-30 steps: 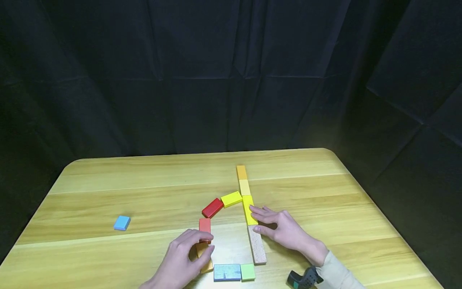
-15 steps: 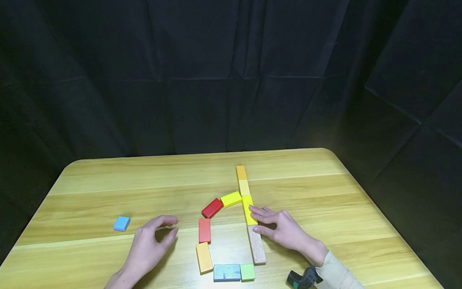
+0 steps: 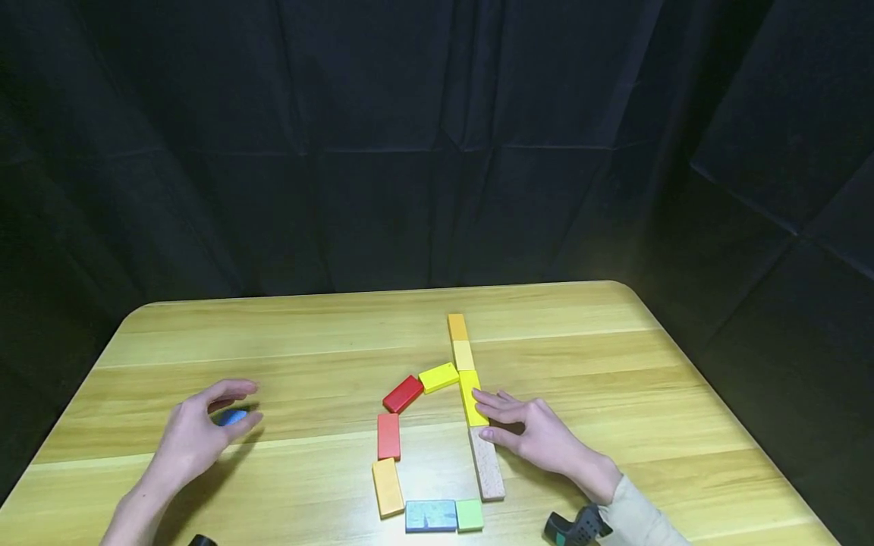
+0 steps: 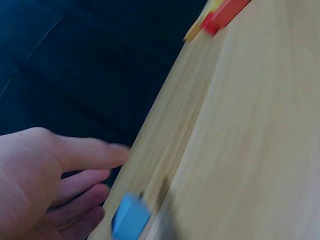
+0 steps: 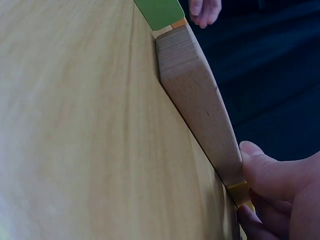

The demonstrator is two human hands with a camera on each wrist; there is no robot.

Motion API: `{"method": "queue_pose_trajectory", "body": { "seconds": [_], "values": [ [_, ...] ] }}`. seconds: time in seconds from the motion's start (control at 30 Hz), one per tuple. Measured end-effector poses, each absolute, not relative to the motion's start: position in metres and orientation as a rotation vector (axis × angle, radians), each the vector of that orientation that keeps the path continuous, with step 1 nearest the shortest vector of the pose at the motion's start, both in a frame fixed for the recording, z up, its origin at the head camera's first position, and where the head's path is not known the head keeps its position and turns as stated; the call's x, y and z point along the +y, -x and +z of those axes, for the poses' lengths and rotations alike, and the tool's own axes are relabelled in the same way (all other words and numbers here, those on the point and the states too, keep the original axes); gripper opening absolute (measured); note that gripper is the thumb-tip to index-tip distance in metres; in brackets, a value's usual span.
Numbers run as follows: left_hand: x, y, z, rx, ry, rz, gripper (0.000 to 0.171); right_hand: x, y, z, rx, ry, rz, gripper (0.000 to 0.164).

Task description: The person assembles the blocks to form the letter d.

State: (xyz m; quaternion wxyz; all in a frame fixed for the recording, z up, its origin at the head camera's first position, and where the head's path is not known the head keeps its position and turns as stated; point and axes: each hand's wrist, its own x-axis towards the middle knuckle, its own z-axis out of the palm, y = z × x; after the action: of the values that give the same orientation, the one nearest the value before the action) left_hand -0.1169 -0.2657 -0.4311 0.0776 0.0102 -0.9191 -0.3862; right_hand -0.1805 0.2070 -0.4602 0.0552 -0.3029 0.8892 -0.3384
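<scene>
My left hand (image 3: 194, 436) hovers over a small blue block (image 3: 234, 417) at the left of the table, thumb and fingers spread apart around it. The left wrist view shows the blue block (image 4: 131, 218) still apart from the thumb. My right hand (image 3: 539, 434) rests at a column of blocks, its fingertips on the long yellow block (image 3: 468, 390) and its thumb by the plain wooden block (image 3: 486, 464). In the right wrist view, the thumb touches the end of the wooden block (image 5: 200, 110).
Left of the column, a curve of blocks runs through a short yellow block (image 3: 438, 377), a red block (image 3: 403, 393), a lighter red block (image 3: 388, 436), an orange block (image 3: 388, 488), a blue patterned block (image 3: 430, 516) and a green block (image 3: 469, 515). Black curtain (image 3: 437, 152) hangs behind the table.
My left hand has left the orange block and moved left across the table to the small blue block. The right hand has stayed in place.
</scene>
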Motion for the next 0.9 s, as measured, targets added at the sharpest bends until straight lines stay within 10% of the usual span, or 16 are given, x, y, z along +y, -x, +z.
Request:
{"method": "queue_pose_trajectory", "body": {
  "seconds": [0.9],
  "values": [
    [-0.325, 0.116, -0.446, -2.872, 0.078, -1.272, 0.047, 0.207, 0.181, -0.459, 2.698, 0.935, -1.031, 0.051]
  ]
}}
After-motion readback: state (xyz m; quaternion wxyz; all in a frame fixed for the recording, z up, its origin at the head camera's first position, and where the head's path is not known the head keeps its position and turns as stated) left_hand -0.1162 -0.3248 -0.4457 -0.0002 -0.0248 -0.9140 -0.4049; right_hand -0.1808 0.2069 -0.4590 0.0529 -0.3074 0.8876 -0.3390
